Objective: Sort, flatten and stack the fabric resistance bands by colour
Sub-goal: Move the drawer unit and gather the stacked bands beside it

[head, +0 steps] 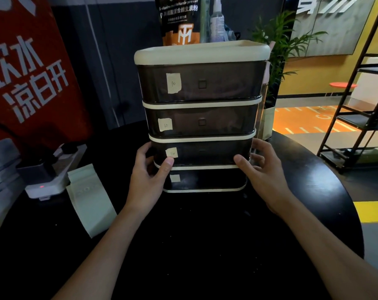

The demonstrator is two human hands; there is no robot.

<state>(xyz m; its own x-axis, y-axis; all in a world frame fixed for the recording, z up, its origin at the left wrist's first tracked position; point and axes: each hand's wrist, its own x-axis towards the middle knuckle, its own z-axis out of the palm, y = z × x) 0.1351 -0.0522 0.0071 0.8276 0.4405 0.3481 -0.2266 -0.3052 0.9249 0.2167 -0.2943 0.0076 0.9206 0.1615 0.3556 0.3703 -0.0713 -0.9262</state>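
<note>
A drawer cabinet [202, 83] with dark tinted drawers and cream frames stands on the black round table [205, 245]. Each drawer front carries a small paper label. My left hand [150, 176] grips the cabinet's left side at the third drawer [202, 151], thumb on its front near the label. My right hand [260, 167] grips the right side at the same height, thumb on the drawer front. A pale green fabric band [89, 198] lies flat on the table to the left of my left hand. What the drawers hold is hidden by the dark fronts.
A white power strip [47, 182] with a dark adapter plugged in sits at the table's left. Behind the cabinet stand a supplement pouch [179, 20], a spray bottle [216, 18] and a potted plant [277, 46]. A black metal shelf rack [361, 109] stands at the right.
</note>
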